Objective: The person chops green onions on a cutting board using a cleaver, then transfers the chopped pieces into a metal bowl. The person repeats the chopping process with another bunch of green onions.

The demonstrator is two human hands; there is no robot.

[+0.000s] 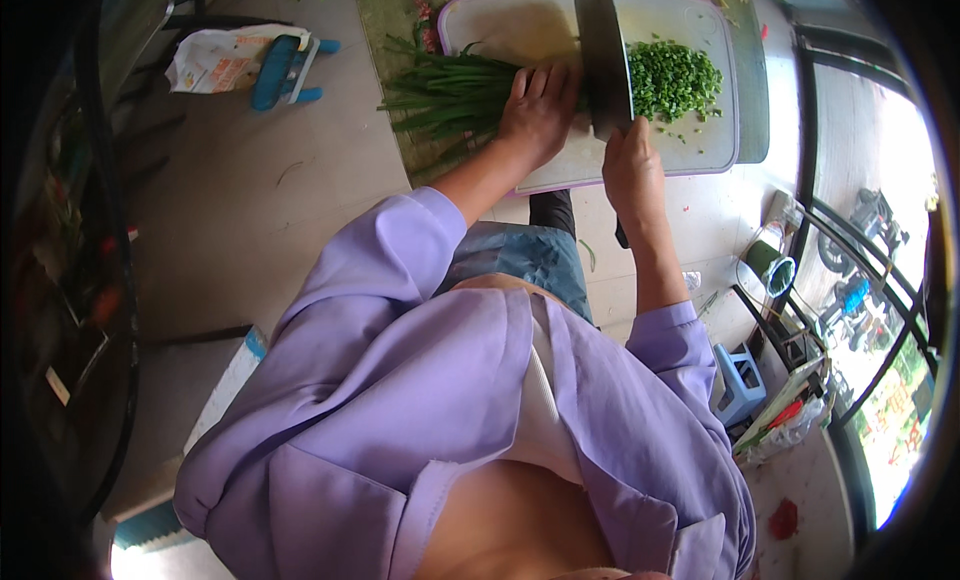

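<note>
My left hand point(540, 110) presses its curled fingers down on a bunch of long green chives point(450, 92), whose loose ends fan out to the left past the board's edge. In my right hand point(634, 175) is the handle of a broad dark cleaver point(605, 60). Its blade stands close beside the left fingers, at the cut end of the bunch. To the right of the blade lies a heap of finely chopped chives point(672, 78), with a few bits scattered below it. All this is on a white cutting board point(690, 152) with a purple rim.
The board rests on a greenish tabletop point(750, 100). A blue-and-white stool point(285, 72) with a printed paper bag point(225, 58) stands at the left. On the right are a lined bin point(772, 265) and a light-blue stool point(740, 385), near the glass front.
</note>
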